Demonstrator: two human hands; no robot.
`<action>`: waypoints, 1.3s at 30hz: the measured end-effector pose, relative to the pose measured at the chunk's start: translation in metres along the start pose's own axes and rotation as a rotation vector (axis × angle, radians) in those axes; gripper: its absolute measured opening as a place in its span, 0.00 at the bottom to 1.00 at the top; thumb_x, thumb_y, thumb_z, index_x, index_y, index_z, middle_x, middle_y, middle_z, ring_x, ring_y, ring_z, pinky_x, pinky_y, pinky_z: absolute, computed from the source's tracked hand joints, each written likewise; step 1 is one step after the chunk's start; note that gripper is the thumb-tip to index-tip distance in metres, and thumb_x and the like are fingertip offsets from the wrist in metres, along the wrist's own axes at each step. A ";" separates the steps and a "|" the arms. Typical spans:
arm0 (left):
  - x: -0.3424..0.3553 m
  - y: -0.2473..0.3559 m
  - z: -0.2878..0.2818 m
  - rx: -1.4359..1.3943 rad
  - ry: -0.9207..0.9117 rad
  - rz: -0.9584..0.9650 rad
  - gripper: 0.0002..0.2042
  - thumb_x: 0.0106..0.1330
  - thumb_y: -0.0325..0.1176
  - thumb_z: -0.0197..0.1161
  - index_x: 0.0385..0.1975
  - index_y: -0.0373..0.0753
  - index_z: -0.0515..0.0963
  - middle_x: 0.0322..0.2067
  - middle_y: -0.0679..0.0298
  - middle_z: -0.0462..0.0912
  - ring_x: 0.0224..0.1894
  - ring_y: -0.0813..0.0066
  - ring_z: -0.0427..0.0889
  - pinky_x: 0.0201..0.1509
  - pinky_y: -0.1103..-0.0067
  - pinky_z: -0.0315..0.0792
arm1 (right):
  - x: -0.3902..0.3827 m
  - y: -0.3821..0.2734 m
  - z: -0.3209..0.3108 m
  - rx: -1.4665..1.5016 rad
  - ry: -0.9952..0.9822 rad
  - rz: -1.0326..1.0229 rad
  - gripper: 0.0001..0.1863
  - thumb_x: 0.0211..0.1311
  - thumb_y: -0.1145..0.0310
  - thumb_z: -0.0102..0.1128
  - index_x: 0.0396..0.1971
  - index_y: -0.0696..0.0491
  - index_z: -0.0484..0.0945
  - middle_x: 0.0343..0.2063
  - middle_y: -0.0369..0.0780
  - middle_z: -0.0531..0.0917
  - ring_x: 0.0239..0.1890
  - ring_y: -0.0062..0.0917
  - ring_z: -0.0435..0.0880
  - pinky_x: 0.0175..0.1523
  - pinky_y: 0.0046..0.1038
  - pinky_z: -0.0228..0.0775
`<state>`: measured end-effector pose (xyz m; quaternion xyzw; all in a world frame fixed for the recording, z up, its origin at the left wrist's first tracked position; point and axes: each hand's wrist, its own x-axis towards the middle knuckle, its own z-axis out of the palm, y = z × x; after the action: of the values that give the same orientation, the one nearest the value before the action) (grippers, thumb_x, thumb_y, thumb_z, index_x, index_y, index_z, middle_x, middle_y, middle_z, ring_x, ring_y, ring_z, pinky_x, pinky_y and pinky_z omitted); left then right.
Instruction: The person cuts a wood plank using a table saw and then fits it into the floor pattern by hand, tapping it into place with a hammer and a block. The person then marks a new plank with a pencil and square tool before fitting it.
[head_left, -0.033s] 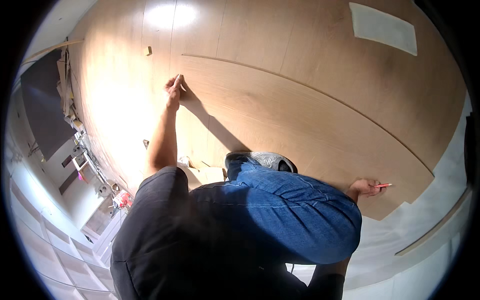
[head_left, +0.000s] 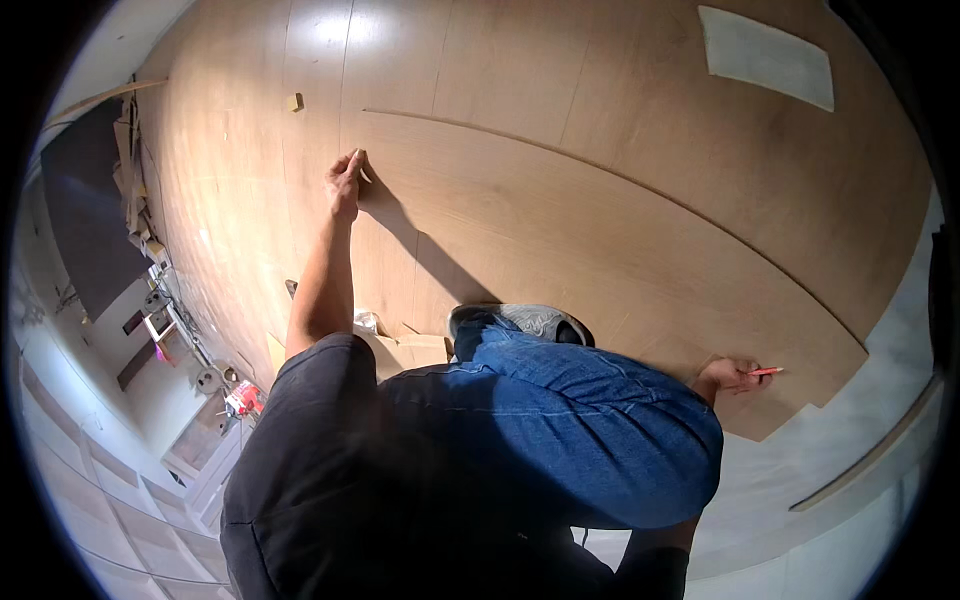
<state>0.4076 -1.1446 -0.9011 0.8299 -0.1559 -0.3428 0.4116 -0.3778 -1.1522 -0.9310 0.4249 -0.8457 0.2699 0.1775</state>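
"Where does the loose board [head_left: 600,235] lie, and where does it stop?"

"Across the middle of the frame. Its long upper edge bows from just left of the upper middle down to the right side, and it finishes at the lower right in a stepped end, with pale floor [head_left: 760,490] beyond."

"What room is there around it?"

"Above the long edge, floorboards [head_left: 500,50] stretch over the top of the frame. A white sheet [head_left: 770,58] is at the upper right, well apart from the board; a small wood block [head_left: 295,102] sits at the upper left. Below, a grey shoe [head_left: 535,319] and a knee in blue jeans [head_left: 600,430] crowd the board's lower side."

"And the left hand [head_left: 345,183]?"

"The arm reaches up, left of centre, and the hand is near the board's left end. The fingers bend in toward the thumb; whether they pinch anything, I cannot tell."

"The right hand [head_left: 730,375]?"

"At the lower right, just beyond the knee, over the board near its stepped end. The fingers curl, pinching a red pencil [head_left: 766,371] that points right. I cannot tell whether its tip touches the wood."
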 end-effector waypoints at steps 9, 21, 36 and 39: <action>0.000 0.001 -0.006 -0.020 -0.030 -0.018 0.15 0.65 0.38 0.71 0.45 0.35 0.84 0.29 0.74 0.83 0.26 0.88 0.71 0.30 0.86 0.65 | -0.003 0.007 -0.002 -0.133 -0.037 -0.085 0.12 0.72 0.66 0.47 0.35 0.60 0.71 0.47 0.48 0.78 0.37 0.42 0.79 0.41 0.39 0.72; 0.012 -0.023 0.004 0.023 -0.107 -0.109 0.15 0.69 0.39 0.66 0.49 0.36 0.80 0.42 0.63 0.83 0.35 0.79 0.77 0.39 0.83 0.72 | -0.007 0.058 0.008 0.575 -0.012 0.186 0.21 0.74 0.59 0.43 0.56 0.58 0.68 0.49 0.46 0.76 0.39 0.35 0.74 0.40 0.33 0.69; 0.044 -0.033 -0.025 0.288 0.005 0.101 0.16 0.72 0.49 0.61 0.46 0.44 0.81 0.35 0.75 0.81 0.38 0.86 0.73 0.44 0.83 0.67 | -0.011 0.010 -0.009 0.049 -0.196 0.297 0.16 0.68 0.66 0.47 0.50 0.60 0.68 0.53 0.52 0.75 0.55 0.47 0.74 0.59 0.45 0.65; 0.054 -0.017 -0.061 0.409 -0.035 0.162 0.19 0.71 0.49 0.62 0.53 0.44 0.79 0.43 0.66 0.81 0.42 0.74 0.76 0.47 0.78 0.70 | -0.017 -0.012 -0.007 0.147 -0.240 0.367 0.12 0.69 0.65 0.47 0.44 0.58 0.68 0.56 0.54 0.73 0.59 0.50 0.72 0.63 0.49 0.62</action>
<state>0.4877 -1.1284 -0.9121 0.8748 -0.2953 -0.2845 0.2582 -0.3572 -1.1432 -0.9307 0.3046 -0.9019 0.3063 -0.0078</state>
